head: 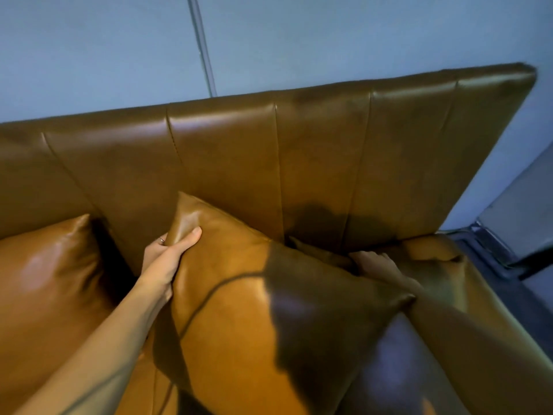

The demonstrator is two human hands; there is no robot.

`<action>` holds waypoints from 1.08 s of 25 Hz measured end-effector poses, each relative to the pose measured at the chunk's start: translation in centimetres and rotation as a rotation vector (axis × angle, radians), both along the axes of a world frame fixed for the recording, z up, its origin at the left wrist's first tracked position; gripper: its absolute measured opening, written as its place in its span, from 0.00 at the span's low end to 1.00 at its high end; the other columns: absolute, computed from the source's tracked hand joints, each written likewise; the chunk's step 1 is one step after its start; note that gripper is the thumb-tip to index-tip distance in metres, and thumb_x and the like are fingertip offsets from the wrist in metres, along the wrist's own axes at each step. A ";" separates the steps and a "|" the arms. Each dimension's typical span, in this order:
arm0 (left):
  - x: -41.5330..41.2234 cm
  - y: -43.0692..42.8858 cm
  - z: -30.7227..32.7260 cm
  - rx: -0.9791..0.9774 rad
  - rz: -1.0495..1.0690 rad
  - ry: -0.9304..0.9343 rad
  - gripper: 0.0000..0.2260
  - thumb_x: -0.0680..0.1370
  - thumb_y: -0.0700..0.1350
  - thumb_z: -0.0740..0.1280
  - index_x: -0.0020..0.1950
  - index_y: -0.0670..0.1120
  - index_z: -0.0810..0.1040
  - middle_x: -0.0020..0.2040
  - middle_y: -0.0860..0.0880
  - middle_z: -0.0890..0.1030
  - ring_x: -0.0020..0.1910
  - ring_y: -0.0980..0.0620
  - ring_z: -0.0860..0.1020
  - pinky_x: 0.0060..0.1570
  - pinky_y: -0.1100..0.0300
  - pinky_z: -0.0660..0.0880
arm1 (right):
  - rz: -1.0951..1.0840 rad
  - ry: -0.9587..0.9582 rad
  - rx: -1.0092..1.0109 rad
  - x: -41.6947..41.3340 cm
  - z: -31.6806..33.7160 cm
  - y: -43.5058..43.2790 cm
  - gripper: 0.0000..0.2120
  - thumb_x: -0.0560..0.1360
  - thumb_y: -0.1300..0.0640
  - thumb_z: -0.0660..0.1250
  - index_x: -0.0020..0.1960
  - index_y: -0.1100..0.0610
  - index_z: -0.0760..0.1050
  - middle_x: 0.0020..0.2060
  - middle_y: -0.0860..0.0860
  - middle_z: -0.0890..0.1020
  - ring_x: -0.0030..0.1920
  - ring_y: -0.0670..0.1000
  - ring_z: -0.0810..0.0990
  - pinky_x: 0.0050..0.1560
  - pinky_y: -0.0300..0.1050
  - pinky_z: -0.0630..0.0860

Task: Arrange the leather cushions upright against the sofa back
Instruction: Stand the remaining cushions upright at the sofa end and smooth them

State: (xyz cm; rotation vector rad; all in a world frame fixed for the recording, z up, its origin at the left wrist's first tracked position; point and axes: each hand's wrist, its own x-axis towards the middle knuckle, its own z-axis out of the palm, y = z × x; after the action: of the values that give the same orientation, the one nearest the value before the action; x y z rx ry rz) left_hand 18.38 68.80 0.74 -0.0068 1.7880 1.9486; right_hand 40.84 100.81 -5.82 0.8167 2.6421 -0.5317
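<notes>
My left hand (pixel 167 259) is clenched on the upper left corner of the cushion (pixel 239 310). The thumb lies across the front face, and the fingers (pixel 155 244) wrap behind the edge; a ring shows on one of them. My bare forearm runs down from that grip to the lower left of the view.

The cushion is tan leather. It is tilted, its gripped corner raised and close to the sofa back (pixel 269 151), its body sloping down toward me. A dark thin cord or its shadow curves across the front face below my thumb. The right half of the cushion lies in deep shadow.

My right hand (pixel 380 268) is at the cushion's far right edge, palm down, fingers stretched toward the crease where the sofa back meets the seat (pixel 493 310). It is in shadow, and I cannot tell whether it is holding the cushion or only lying flat beside it. The cushion's right corner pokes out just under my right wrist.

To the left of my left hand, well apart from the grip, a second cushion (pixel 51 280) of the same leather stands against the sofa back, its top corner pointing up. A dark gap lies between it and my left wrist.

Above both hands the sofa back rises in stitched vertical panels. Behind it is a blue-grey wall (pixel 329 34) with a thin vertical strip (pixel 202 46) running down it.
</notes>
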 end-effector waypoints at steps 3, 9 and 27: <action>0.9 1.5 2.0 -0.002 -0.001 0.020 0.18 0.67 0.45 0.80 0.54 0.43 0.84 0.46 0.45 0.87 0.46 0.48 0.85 0.45 0.56 0.79 | -0.015 0.039 0.007 2.5 2.6 0.6 0.19 0.75 0.45 0.66 0.65 0.47 0.74 0.62 0.50 0.79 0.64 0.54 0.74 0.65 0.52 0.63; 2.0 4.2 3.7 0.030 0.066 0.028 0.15 0.67 0.44 0.80 0.51 0.46 0.83 0.48 0.44 0.86 0.47 0.46 0.84 0.47 0.54 0.79 | -0.078 0.120 0.141 7.0 9.4 5.1 0.07 0.74 0.56 0.67 0.45 0.44 0.73 0.47 0.48 0.77 0.52 0.52 0.76 0.55 0.47 0.65; 1.9 12.6 0.6 -1.051 -0.597 0.876 0.42 0.67 0.59 0.74 0.78 0.59 0.59 0.79 0.49 0.63 0.79 0.48 0.52 0.75 0.43 0.46 | -0.208 -0.014 0.137 2.8 10.8 13.8 0.47 0.66 0.44 0.75 0.75 0.48 0.50 0.67 0.55 0.73 0.67 0.61 0.71 0.69 0.68 0.58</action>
State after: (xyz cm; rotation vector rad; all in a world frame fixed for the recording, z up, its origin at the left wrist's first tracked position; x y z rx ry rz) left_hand 20.26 81.38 1.37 1.0073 2.7046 0.4261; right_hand 43.60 114.57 4.94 1.1417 2.6186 -0.3969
